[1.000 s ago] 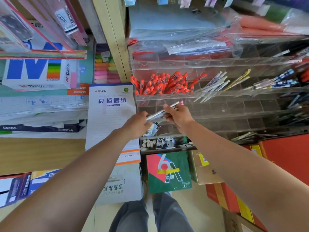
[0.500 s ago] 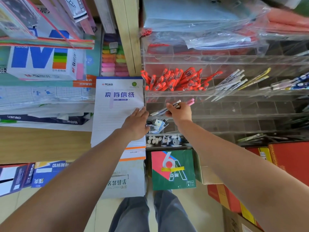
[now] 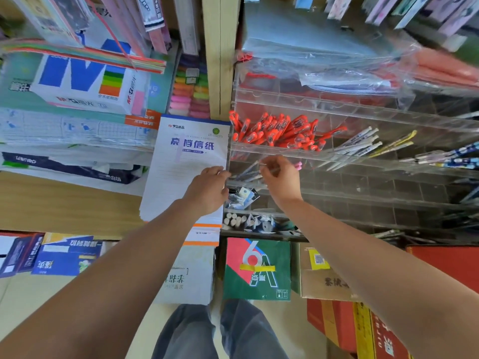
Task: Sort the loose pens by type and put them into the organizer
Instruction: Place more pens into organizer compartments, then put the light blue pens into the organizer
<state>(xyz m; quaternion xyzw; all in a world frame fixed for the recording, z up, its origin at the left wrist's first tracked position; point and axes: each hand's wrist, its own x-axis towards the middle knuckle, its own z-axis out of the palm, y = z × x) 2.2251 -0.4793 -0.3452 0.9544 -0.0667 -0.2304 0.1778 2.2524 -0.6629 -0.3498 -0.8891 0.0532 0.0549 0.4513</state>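
Your right grip [image 3: 281,178] pinches several pens [image 3: 247,172] at the organizer [image 3: 350,185]; your left grip [image 3: 207,189] lies relaxed, empty.

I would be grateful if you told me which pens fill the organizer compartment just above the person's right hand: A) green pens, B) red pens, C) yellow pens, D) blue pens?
B: red pens crowd the clear organizer compartment just above the right hand, which grips a few pale pens.

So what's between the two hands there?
Loose pens, pinched by the right hand; the left hand sits beside their tips. Head view shows it.
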